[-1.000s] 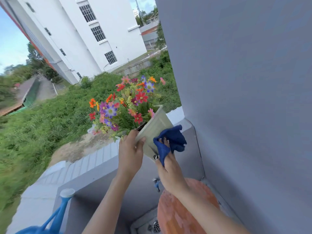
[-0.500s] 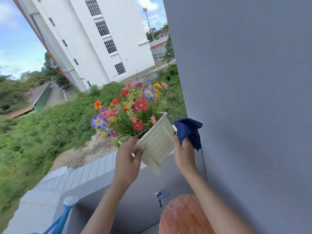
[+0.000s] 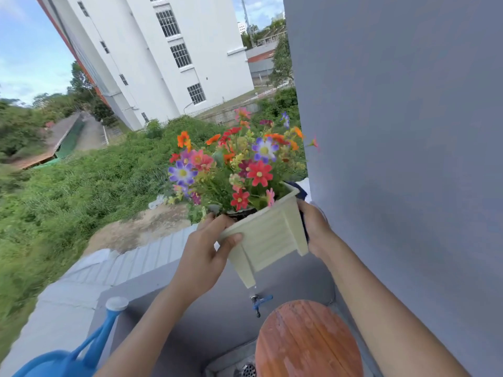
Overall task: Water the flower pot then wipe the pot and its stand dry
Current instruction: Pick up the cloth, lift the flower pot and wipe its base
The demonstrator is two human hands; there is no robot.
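You've got the pot (image 3: 268,235) up in the air, held betw. both hands, tilted toward you a bit, well above the stand (image 3: 309,340). Your left hand (image 3: 202,258) grips the near-left rim, thumb on the outer face, fingers (image 3: 215,220) curled over the edge.

What's changed: a sec ago your right hand (image 3: 315,229) held the cloth (image 3: 300,191) at the pot's front face, then lifted it free beside the rim. Now that hand is pressed flat to the pot's right side w/ the cloth trapped behind it — only a dark blue scrap shows past the far corner. Can't tell how tightly those fingers close; they're hidden behind the pot. The pot also sits higher and more level than before.

Meaning, as I read it: watering's done, the can (image 3: 68,357) is parked at lower left, and you're onto the right wall of the pot. A drip hangs off the bottom corner, so the underside prob. needs a pass. The stand top looks wet and streaked — not wiped yet.
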